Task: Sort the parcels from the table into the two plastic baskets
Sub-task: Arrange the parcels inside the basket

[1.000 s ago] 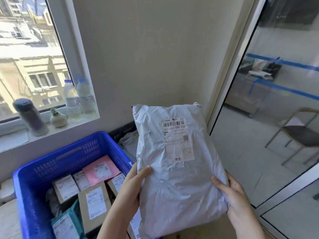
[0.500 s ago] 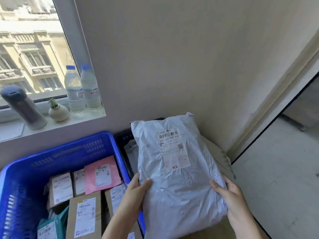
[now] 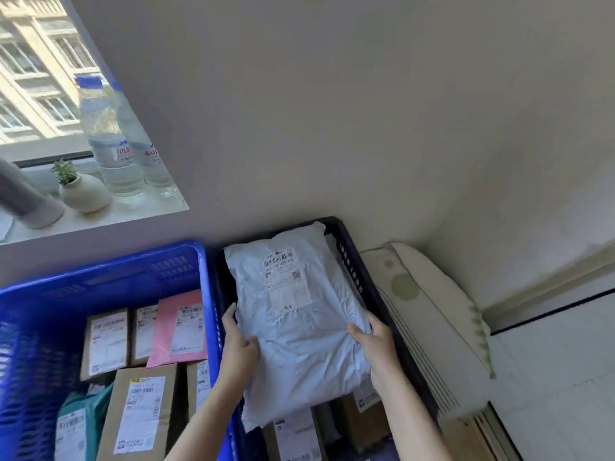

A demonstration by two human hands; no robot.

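Grey mailer (image 3: 301, 341) covers most of dark basket (image 3: 354, 257); parcels beneath barely peek out. Label print (image 3: 283, 277) too small to read. Blue basket (image 3: 100, 274) cut by left and bottom edges. Grey flask (image 3: 23, 194) cropped left. Water bottles (image 3: 113, 141) blurred.

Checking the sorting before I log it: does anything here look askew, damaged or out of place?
Nothing stands out. Both hands hold the grey mailer bag, intact though wrinkled, over the dark basket.
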